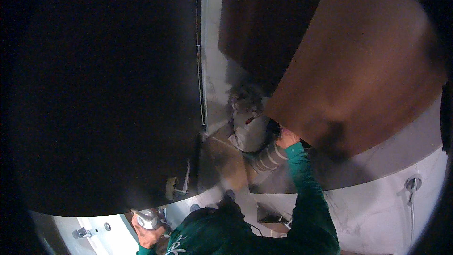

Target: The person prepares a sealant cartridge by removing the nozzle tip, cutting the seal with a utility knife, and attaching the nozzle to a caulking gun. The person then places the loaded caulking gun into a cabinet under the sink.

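The person's left hand (147, 236), low at the left of the view, is closed around a rounded silver metallic object (148, 218), whose exact kind is too small to tell. Just beside that hand, to its left, is a white washbasin (103, 244) with a chrome faucet (82, 233). The right hand (288, 138) is extended forward, at the lower edge of a large brown panel (354, 80); its fingers are dim and partly hidden, so I cannot tell whether they grip anything or how wide they stand. Right below this hand, a pale ribbed tube (270, 158) slants down to the left, and whether the two touch is unclear. To the left of the right hand, a pale grey bag (251, 135) sits on the floor (230, 163), a small dark red item (249, 120) showing near its top. Both arms wear dark green sleeves (304, 179). A very dark panel (108, 89) fills the left side, with a metal lever handle (181, 191) and a tan roll-like item (171, 187) by its lower right edge. Far right, a chrome shower fitting (413, 182) with a hose is mounted on a white, grey-veined wall (382, 208).
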### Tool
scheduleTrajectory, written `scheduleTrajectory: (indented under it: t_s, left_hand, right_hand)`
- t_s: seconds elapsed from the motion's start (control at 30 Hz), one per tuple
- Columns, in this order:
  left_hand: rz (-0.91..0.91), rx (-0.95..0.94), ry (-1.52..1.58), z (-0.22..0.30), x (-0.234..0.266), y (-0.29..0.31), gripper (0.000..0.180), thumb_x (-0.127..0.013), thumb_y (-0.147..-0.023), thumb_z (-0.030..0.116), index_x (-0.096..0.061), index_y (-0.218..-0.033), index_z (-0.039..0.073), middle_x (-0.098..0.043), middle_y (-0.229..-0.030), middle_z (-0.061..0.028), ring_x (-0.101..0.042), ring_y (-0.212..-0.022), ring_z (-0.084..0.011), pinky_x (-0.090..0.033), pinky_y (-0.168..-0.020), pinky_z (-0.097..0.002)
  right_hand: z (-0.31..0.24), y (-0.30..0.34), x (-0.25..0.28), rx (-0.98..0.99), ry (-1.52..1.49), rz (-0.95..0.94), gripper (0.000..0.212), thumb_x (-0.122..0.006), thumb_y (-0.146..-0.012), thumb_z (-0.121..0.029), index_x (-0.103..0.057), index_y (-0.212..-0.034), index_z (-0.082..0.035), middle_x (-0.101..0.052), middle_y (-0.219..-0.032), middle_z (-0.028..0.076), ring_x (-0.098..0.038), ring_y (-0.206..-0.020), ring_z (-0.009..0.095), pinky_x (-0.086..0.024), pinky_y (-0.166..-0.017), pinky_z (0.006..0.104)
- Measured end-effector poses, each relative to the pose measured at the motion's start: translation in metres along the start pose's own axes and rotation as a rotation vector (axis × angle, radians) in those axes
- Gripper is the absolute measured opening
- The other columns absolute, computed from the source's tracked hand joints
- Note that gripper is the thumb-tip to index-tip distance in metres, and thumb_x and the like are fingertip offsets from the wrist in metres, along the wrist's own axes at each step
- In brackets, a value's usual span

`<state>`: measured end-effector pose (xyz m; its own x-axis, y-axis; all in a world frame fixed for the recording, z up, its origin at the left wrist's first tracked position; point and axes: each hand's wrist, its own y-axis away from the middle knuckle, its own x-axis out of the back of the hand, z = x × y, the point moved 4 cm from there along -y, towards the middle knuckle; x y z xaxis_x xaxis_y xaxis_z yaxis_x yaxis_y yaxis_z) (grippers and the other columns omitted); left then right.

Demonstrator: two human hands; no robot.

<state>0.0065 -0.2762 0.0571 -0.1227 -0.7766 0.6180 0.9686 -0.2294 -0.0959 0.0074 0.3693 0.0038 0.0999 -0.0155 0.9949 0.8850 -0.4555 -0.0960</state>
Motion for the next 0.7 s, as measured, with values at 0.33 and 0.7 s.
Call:
scheduleTrajectory:
  t_s: [0.33,0.7]
  left_hand:
    - [0.034,-0.181,-0.180,-0.047,-0.007,0.025,0.056,-0.073,-0.057,0.002,-0.064,-0.112,0.004,-0.062,-0.124,-0.0169,-0.054,-0.119,-0.0356,-0.033,-0.111,-0.0486]
    - [-0.039,-0.283,-0.325,-0.015,0.001,0.010,0.062,-0.075,-0.058,0.016,-0.066,-0.118,0.005,-0.066,-0.119,-0.0142,-0.052,-0.117,-0.0422,-0.031,-0.112,-0.0544]
  right_hand:
    - [-0.002,0.008,-0.005,0.024,0.030,-0.023,0.074,-0.070,-0.075,-0.030,-0.053,-0.145,-0.014,-0.064,-0.134,0.023,-0.061,-0.122,0.046,-0.046,-0.109,0.0548]
    - [0.002,0.019,-0.003,0.056,-0.048,0.032,0.077,-0.069,-0.075,-0.024,-0.049,-0.147,-0.012,-0.068,-0.119,0.028,-0.068,-0.099,0.049,-0.057,-0.087,0.0566]
